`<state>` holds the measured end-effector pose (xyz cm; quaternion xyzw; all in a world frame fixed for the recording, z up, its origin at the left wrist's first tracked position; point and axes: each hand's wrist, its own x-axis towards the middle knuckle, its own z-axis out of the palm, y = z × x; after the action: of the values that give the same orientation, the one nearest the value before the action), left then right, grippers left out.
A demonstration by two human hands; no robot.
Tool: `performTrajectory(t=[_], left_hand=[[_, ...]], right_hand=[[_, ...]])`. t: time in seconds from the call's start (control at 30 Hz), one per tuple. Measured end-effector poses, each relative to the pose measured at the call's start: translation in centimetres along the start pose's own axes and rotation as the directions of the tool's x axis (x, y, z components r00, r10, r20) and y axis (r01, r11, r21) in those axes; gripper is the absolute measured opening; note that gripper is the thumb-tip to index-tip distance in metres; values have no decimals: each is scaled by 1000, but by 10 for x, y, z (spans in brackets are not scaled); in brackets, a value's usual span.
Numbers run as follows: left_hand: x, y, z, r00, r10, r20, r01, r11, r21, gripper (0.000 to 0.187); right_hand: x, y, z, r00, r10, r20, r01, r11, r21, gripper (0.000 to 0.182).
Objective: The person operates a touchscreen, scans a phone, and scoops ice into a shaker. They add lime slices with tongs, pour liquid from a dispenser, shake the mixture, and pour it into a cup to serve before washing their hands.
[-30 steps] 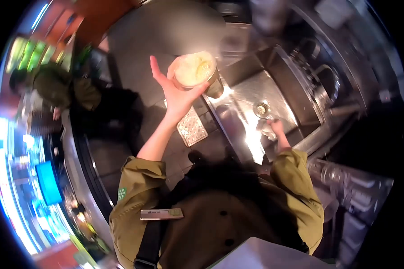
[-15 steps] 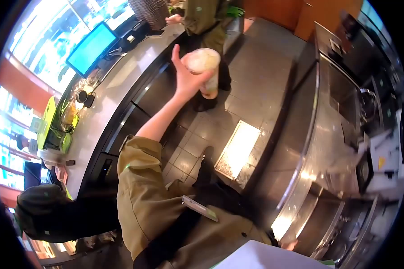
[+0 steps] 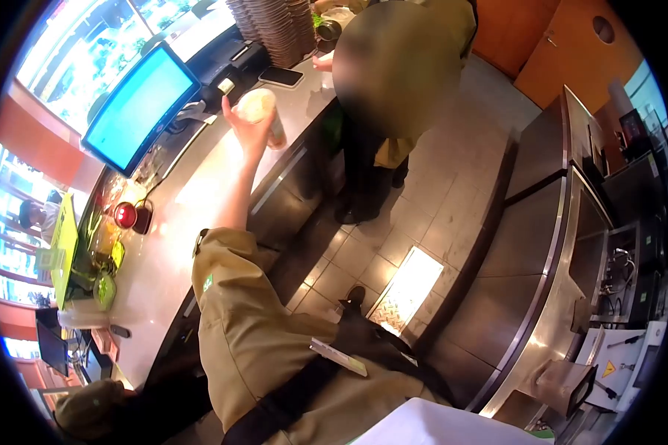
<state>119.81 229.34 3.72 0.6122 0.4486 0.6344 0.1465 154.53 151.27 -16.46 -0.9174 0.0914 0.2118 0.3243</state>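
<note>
My left hand (image 3: 249, 132) is wrapped round a clear cup (image 3: 257, 105) of pale drink with a whitish top. The arm in its khaki sleeve (image 3: 234, 285) reaches forward, and the cup overlaps the counter (image 3: 200, 174) in this view. Beyond the cup a dark phone (image 3: 280, 77) lies on the countertop. Left of my hand stands a lit blue monitor (image 3: 142, 107) with a dark device (image 3: 237, 67) beside it. My right hand is out of view.
A co-worker (image 3: 397, 81) stands ahead at the counter, one hand (image 3: 323, 63) over it. Tall brown stacks (image 3: 274, 33) rise behind the phone. A red-lit device (image 3: 126, 215) sits on the left. A steel worktop (image 3: 553, 311) runs along the right. Another person (image 3: 89, 411) is at lower left.
My left hand has carried the cup leftward, from over the floor to over the counter. My view has shifted, and the co-worker now shows more fully, leaning toward the counter.
</note>
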Motion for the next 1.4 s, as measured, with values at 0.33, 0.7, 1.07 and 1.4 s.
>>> performTrajectory(t=[0.33,0.7,1.07,1.4], left_hand=[[61,-72,29,995,-14,-97,31,984,178,110],[-222,-20,36,985,-12,175,-27,975,221,79],[-654,363,76,111,427,898,489,763,-423,43],[-794,550,1,-356,644,677,498,744,-445,28]], right_hand=[[-17,-41,-13,994,6,-110,-12,998,-54,40],[-14,100,-185,860,-60,-507,-20,988,-151,41],[3,299,-331,651,141,-746,-383,909,-162,58],[73,344,-405,880,-294,-372,-154,564,-811,50]])
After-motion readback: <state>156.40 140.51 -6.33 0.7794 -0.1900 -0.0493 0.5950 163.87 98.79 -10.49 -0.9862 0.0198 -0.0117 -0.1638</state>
